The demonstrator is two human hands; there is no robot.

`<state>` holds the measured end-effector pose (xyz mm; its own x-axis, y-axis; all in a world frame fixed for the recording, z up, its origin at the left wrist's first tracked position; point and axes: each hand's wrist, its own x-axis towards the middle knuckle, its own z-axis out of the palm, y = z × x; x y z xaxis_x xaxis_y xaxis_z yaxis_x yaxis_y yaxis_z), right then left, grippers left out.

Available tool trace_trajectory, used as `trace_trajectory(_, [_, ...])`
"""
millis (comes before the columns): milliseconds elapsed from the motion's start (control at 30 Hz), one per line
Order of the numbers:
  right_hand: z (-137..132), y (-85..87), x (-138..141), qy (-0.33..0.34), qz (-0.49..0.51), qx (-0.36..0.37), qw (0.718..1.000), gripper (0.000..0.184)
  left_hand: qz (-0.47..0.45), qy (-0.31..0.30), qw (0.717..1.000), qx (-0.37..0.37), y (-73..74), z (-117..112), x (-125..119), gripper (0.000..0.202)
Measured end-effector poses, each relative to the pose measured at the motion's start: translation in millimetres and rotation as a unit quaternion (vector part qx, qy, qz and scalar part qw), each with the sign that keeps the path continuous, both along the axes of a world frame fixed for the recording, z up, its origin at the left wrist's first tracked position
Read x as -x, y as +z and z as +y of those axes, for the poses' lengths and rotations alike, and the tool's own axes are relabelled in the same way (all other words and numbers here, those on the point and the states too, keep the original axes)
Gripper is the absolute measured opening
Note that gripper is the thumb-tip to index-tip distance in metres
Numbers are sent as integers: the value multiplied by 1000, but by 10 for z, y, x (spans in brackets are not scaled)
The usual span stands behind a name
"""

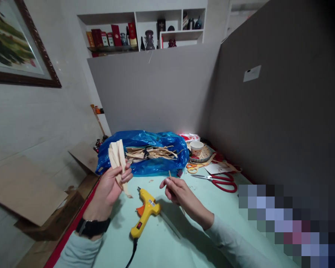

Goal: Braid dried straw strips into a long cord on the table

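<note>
My left hand (114,186), with a dark watch on the wrist, is closed round a pleated bundle of pale dried husk (117,154) that stands upright from the fingers. A tail of it hangs below the hand. My right hand (176,190) pinches a thin straw-coloured strip (170,174); its tip pokes up above the fingers, and a bit shows beneath the hand. Between the hands, on the pale green tabletop, lies a yellow hot glue gun (147,212) with an orange trigger. A clear glue stick (169,222) sticks out of its back.
Behind the hands, an open blue plastic bag (139,136) holds dried husk strips (153,153). Right of it are a paper cup (196,148) on a woven tray (205,155), orange-handled scissors (194,168) and red-handled scissors (225,183). Grey panels (162,89) stand behind and right.
</note>
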<state>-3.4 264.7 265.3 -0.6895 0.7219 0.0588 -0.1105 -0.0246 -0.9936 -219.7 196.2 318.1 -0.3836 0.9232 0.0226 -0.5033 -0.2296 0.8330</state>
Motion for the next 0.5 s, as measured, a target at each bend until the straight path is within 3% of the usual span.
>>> trace_trajectory(100, [11, 20, -108, -53, 51, 92, 993, 38, -12, 17, 1000, 2, 5, -171, 235, 27])
trace_trajectory(200, [-26, 82, -84, -85, 115, 138, 980, 35, -4, 35, 999, 9, -10, -298, 432, 32])
trace_trajectory(333, [-360, 189, 466, -17, 101, 118, 988, 33, 19, 51, 998, 29, 18, -351, 579, 32])
trace_trajectory(400, [-657, 209, 849, 9, 98, 44, 994, 37, 30, 61, 997, 38, 107, -376, 647, 33])
trace_trajectory(433, [-816, 202, 1009, 59, 79, -34, 995, 43, 36, 67, 996, 40, 180, -404, 694, 34])
trace_trajectory(500, [-1100, 146, 1196, 185, 4, -234, 955, 49, 51, 81, 995, 41, 369, -501, 822, 36])
